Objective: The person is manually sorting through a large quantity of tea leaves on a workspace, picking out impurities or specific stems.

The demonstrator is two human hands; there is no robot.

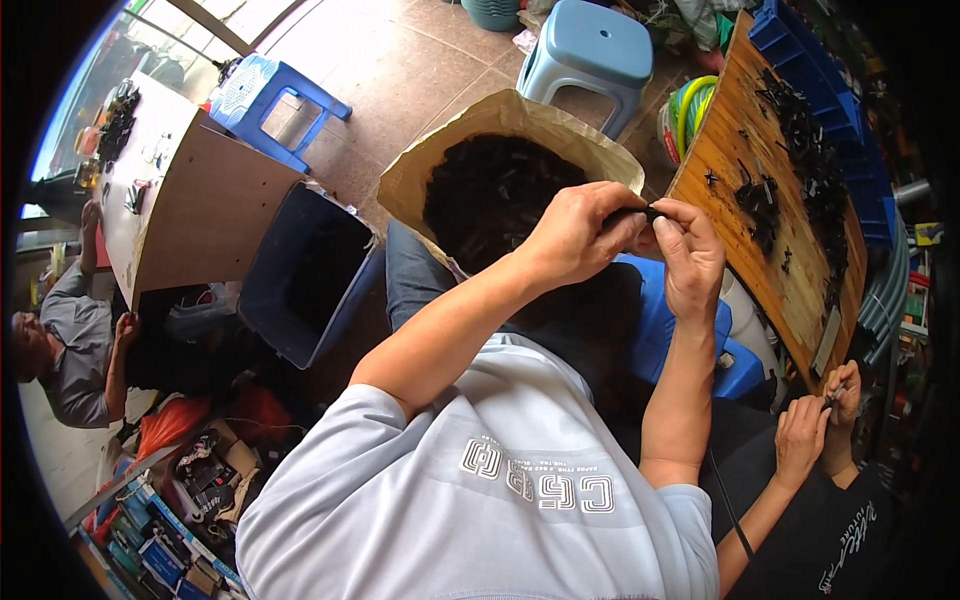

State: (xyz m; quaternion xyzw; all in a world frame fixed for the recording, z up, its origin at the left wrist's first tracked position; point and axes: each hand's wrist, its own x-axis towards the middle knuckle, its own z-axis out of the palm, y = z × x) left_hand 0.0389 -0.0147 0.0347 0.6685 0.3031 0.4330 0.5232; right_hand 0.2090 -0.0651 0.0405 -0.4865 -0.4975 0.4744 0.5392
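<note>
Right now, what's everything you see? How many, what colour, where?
Small piece: one, black, right of centre
Paper sack: one, tan, centre
Sack contents: many, black, inside it
Patterned stool: one, blue, upper left
Plain stool: one, grey-blue, top centre
Tub: one, dark blue, centre-left
Far table: one, brown-sided, left
Wooden table: one, brown, right
Loose parts: many, black, on wooden table
Tray: one, blue, far right
Coil: one, green-yellow, beside wooden table
Boxes: several, mixed, lower left
Other people: two, grey-clothed left, black-clothed lower right
Own shirt: one, pale grey, bottom centre
Left hand, right hand: two, bare, on piece
</note>
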